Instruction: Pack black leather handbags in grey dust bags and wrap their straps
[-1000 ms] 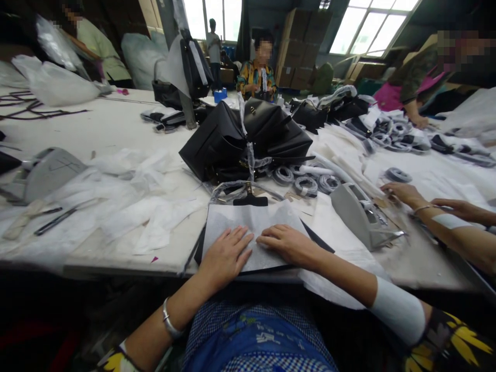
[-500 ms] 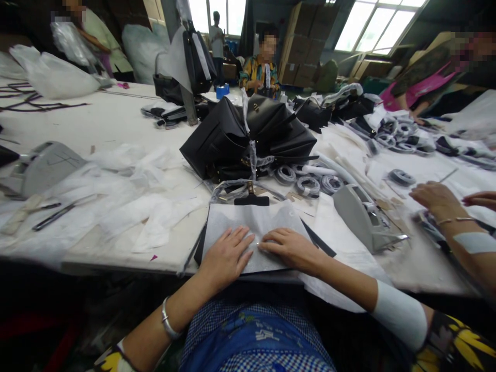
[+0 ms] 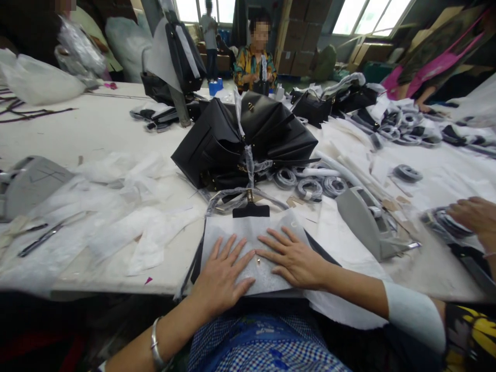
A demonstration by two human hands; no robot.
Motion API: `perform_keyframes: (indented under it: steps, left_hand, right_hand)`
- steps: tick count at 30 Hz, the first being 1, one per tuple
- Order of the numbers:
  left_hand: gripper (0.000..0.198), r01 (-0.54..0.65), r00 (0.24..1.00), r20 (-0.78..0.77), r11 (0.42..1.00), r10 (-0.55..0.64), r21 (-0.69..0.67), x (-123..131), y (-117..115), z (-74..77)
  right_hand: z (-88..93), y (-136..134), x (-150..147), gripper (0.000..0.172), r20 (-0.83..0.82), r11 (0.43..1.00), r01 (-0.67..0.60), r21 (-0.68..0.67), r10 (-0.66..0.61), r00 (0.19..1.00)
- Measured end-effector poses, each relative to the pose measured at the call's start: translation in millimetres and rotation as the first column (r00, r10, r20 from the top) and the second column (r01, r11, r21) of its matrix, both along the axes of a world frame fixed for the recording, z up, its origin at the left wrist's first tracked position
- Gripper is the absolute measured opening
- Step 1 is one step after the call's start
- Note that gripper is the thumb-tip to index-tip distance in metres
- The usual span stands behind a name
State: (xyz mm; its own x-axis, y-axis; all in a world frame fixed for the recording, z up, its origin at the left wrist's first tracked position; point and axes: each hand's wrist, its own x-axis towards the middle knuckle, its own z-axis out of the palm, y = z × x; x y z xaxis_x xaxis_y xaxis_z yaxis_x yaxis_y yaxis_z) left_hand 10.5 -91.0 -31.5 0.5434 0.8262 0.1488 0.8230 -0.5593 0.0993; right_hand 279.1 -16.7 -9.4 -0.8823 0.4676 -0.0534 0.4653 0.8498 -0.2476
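Note:
A white sheet of thin paper [image 3: 248, 232] covers a black handbag lying at the table's front edge. The bag's black tab with a gold fitting [image 3: 251, 208] shows above the paper, and its plastic-wrapped strap loops behind. My left hand [image 3: 222, 274] rests flat on the left half of the sheet, fingers spread. On the right half lies my right hand [image 3: 292, 258], also flat with fingers apart. Between them a small gold stud [image 3: 259, 261] pokes through the paper.
Behind the covered bag sits a heap of black bags [image 3: 248, 139], with wrapped strap coils [image 3: 310, 189] beside it. A grey tape dispenser [image 3: 364, 222] stands to the right. Loose white paper [image 3: 143, 222] and a cutter knife [image 3: 41, 242] lie left. A co-worker's hand [image 3: 475, 219] is at far right.
My hands have spread their fingers and my right hand has shifted up the sheet, baring the gold stud. The co-worker's hand at right has moved. The camera view has tilted slightly.

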Motion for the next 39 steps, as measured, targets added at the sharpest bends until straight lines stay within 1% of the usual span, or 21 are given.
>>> perform_keyframes:
  steps: [2, 5, 7, 9, 11, 13, 14, 15, 17, 19, 21, 23, 24, 26, 28, 30, 32, 35, 37, 39]
  left_hand:
    - [0.062, -0.019, 1.000, -0.011, 0.998, 0.020, 0.061, -1, -4, -2.3]
    - [0.063, -0.028, 0.999, -0.017, 0.988, 0.031, 0.153, 0, -7, -7.9]
    - [0.058, -0.018, 1.000, 0.016, 0.977, 0.015, 0.214, 0, -5, -14.4]
    - [0.049, -0.020, 0.997, 0.077, 0.965, 0.000, 0.260, -1, -1, -23.2]
    - [0.042, -0.040, 0.991, 0.135, 0.963, 0.003, 0.265, -5, 4, -32.0]
    - [0.039, -0.029, 0.990, 0.138, 0.971, -0.003, 0.235, -11, 9, -36.9]
    - [0.037, -0.007, 0.993, 0.119, 0.976, -0.019, 0.218, -15, 11, -36.8]
    - [0.035, 0.020, 0.995, 0.088, 0.980, -0.038, 0.197, -19, 15, -34.4]
    - [0.034, 0.064, 0.997, 0.032, 0.985, -0.070, 0.157, -27, 23, -23.5]
    - [0.035, 0.072, 0.997, 0.008, 0.991, -0.074, 0.111, -32, 34, -6.6]
    - [0.035, 0.046, 0.999, 0.003, 0.997, -0.046, 0.069, -32, 48, 11.0]
    - [0.034, -0.027, 1.000, 0.009, 0.998, 0.027, 0.056, -28, 62, 23.4]
    - [0.033, -0.060, 0.998, 0.013, 0.997, 0.060, 0.057, -25, 68, 26.5]
    - [0.035, -0.099, 0.995, 0.019, 0.994, 0.098, 0.051, -19, 77, 27.4]
    - [0.037, -0.106, 0.994, 0.027, 0.994, 0.105, 0.013, -16, 82, 25.1]
    - [0.038, -0.118, 0.991, 0.053, 0.992, 0.120, -0.040, -16, 84, 24.5]
    - [0.035, -0.116, 0.986, 0.109, 0.990, 0.124, -0.079, -19, 84, 27.9]
    - [0.030, -0.089, 0.976, 0.190, 0.990, 0.109, -0.113, -23, 84, 37.1]
    - [0.029, -0.082, 0.976, 0.190, 0.987, 0.108, -0.139, -23, 86, 42.0]
    - [0.029, -0.093, 0.981, 0.153, 0.981, 0.120, -0.172, -22, 88, 44.0]
  right_hand:
    - [0.9, 1, 2, 0.061, -0.006, 1.000, -0.006, -0.016, 0.006, 1.000]
    - [-1.2, -3, 6, 0.062, -0.006, 1.000, 0.011, -0.018, -0.011, 1.000]
    - [-4.9, -5, 8, 0.062, -0.014, 1.000, 0.013, 0.001, -0.013, 1.000]
    - [-10.5, -4, 9, 0.061, -0.038, 0.998, 0.009, 0.064, -0.006, 0.999]
    - [-17.2, -1, 10, 0.060, -0.075, 0.986, 0.004, 0.168, 0.008, 0.997]
    - [-22.5, 4, 11, 0.062, -0.103, 0.967, 0.007, 0.256, 0.020, 0.995]
    - [-23.8, 7, 11, 0.064, -0.106, 0.962, 0.008, 0.274, 0.022, 0.994]
    - [-23.7, 10, 11, 0.067, -0.106, 0.962, 0.010, 0.274, 0.020, 0.994]
    - [-19.2, 19, 11, 0.068, -0.094, 0.972, 0.021, 0.236, 0.001, 0.996]
    - [-10.8, 31, 10, 0.057, -0.088, 0.983, 0.043, 0.179, -0.027, 0.996]
    - [-2.4, 43, 7, 0.044, -0.096, 0.986, 0.090, 0.138, -0.078, 0.992]
    - [2.6, 56, 1, 0.039, -0.103, 0.983, 0.138, 0.124, -0.126, 0.987]
    - [3.4, 61, -2, 0.039, -0.105, 0.980, 0.153, 0.126, -0.140, 0.985]
    - [2.7, 68, -8, 0.042, -0.100, 0.981, 0.157, 0.117, -0.146, 0.984]
    - [1.9, 72, -12, 0.042, -0.083, 0.984, 0.165, 0.065, -0.160, 0.984]
    - [4.2, 73, -13, 0.037, -0.063, 0.981, 0.191, -0.009, -0.191, 0.979]
    - [10.7, 72, -11, 0.032, -0.057, 0.973, 0.217, -0.082, -0.222, 0.973]
    - [24.9, 73, -8, 0.022, -0.076, 0.953, 0.223, -0.206, -0.243, 0.967]
    - [32.5, 75, -8, 0.018, -0.063, 0.931, 0.213, -0.297, -0.242, 0.968]
    - [35.2, 79, -9, 0.016, -0.030, 0.911, 0.210, -0.355, -0.236, 0.971]
